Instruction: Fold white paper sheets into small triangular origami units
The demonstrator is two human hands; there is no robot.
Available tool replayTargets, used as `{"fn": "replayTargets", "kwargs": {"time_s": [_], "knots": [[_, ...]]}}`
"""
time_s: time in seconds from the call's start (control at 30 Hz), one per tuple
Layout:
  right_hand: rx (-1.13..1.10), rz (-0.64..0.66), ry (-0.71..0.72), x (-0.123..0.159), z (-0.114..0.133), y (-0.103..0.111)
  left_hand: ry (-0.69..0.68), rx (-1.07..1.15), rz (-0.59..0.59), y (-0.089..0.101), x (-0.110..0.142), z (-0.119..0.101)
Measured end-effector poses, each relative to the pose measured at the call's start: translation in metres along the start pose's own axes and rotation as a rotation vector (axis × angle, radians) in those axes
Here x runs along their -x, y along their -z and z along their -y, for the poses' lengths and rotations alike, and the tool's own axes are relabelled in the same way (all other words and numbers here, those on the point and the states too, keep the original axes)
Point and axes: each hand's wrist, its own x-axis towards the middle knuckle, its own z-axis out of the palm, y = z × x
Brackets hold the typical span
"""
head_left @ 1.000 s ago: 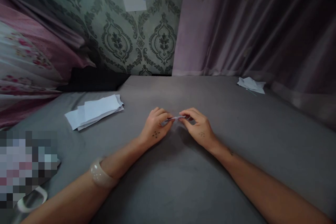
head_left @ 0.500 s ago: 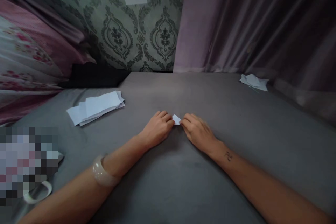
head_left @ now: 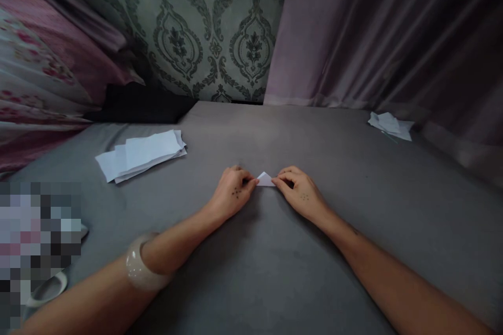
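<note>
A small folded piece of white paper (head_left: 265, 179), shaped like a low triangle with its point upward, is held between my two hands over the grey sheet. My left hand (head_left: 232, 191) pinches its left corner between thumb and fingers. At the opposite corner, my right hand (head_left: 299, 191) grips it in the same kind of pinch. The fingertips cover both ends of the paper. A pale bangle (head_left: 143, 267) circles my left forearm.
A stack of white paper sheets (head_left: 147, 154) lies on the grey sheet (head_left: 255, 267) to the left. More crumpled or folded paper (head_left: 389, 124) rests at the far right. Black cloth (head_left: 141, 104) lies at the back left, and curtains (head_left: 353, 31) hang behind. A pixelated patch hides the lower left.
Both hands have turned so that their thumbs show, and they are slightly farther apart. More of the paper's triangular shape is visible between them. The camera view has shifted a little.
</note>
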Motion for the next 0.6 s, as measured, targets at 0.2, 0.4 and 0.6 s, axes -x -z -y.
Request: {"fn": "replayTargets", "kwargs": {"time_s": [0.2, 0.4, 0.6], "knots": [[0.044, -0.038, -0.036, -0.004, 0.001, -0.005, 0.017, -0.017, -0.066, -0.006, -0.002, 0.005], [0.086, -0.031, -0.073, -0.006, -0.001, -0.007, 0.037, -0.016, -0.058, -0.008, -0.004, 0.008], [0.091, -0.011, -0.059, -0.008, -0.002, -0.003, -0.11, -0.071, -0.08, -0.013, -0.005, 0.019]]}}
